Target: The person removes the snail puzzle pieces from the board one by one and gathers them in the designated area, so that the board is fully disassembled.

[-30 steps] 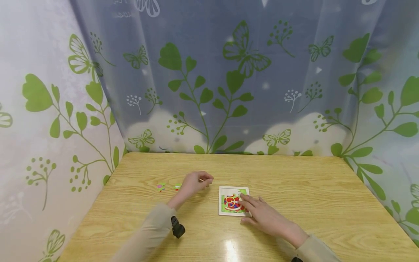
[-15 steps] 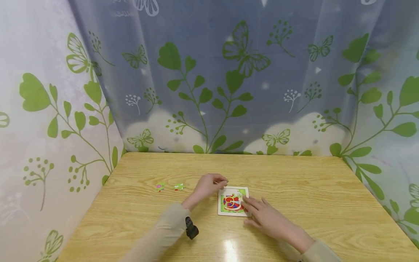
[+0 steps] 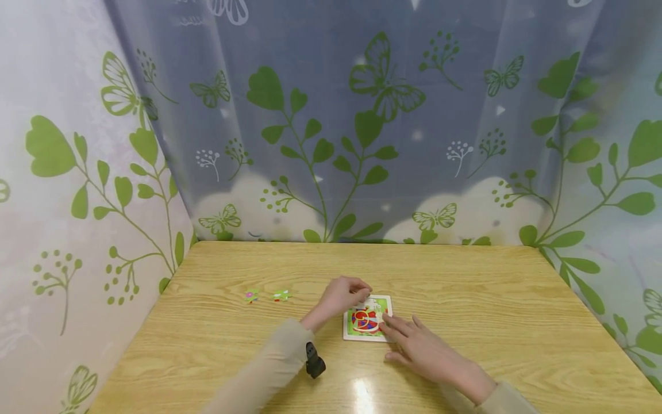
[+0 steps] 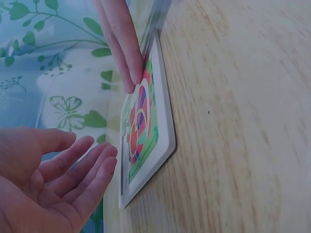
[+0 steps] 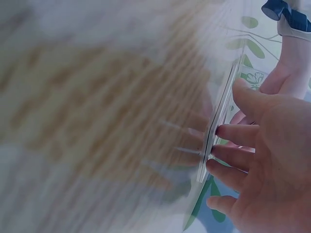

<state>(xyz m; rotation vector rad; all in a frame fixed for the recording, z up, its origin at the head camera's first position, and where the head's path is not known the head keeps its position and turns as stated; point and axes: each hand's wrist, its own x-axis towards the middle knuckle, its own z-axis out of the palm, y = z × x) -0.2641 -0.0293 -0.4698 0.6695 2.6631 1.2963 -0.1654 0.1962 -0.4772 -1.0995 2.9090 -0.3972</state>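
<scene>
puzzle board (image 3: pixel 366 338) lies flat on the wood-grain table (image 3: pixel 465 293), pale rim, red-and-blue picture (image 3: pixel 364 320) within. left hand (image 3: pixel 341 295) at the board's far left corner, blocking the head view of it; fingers bent near the thumb, cannot tell whether anything is pinched. right hand (image 3: pixel 426 348) loose and unclenched, fingertips on the board's right edge, hiding part of the rim. two loose pieces to the left, well apart from the board: one with a pink flower (image 3: pixel 250 295), one green and white (image 3: pixel 281 295). leaf-print curtain (image 3: pixel 383 149) behind.
</scene>
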